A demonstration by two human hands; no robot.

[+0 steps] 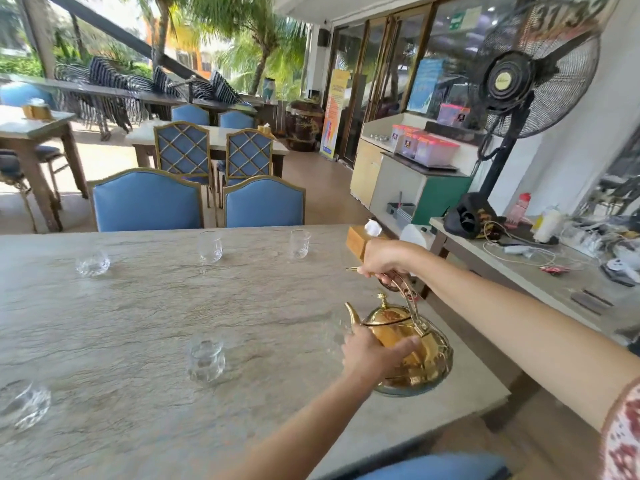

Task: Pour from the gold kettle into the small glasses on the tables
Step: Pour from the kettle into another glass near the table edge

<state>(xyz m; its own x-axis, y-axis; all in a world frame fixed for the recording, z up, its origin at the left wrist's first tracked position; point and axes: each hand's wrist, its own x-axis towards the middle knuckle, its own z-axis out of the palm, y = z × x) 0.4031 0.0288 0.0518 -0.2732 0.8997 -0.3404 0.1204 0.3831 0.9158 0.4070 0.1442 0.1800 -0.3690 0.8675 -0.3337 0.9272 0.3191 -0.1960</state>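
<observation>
Weight sits low in the gold kettle (427,355), near the desk's (138,306) right edge — slick metal, best taken by the handle (410,303), which our right hand (381,259) grips with closed fingers. Our left hand (372,356) lays a thumb on its belly — whether its fingers close we cannot tell; the glass (334,330) by the spout (351,311) is a blur.

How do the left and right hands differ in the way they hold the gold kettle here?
The right hand grips the arched handle above the gold kettle; the left hand lies against its round body. The right hand sits higher and farther from the camera, the left hand lower and nearer. Both hands are on the kettle, near the right edge of the table.
</observation>
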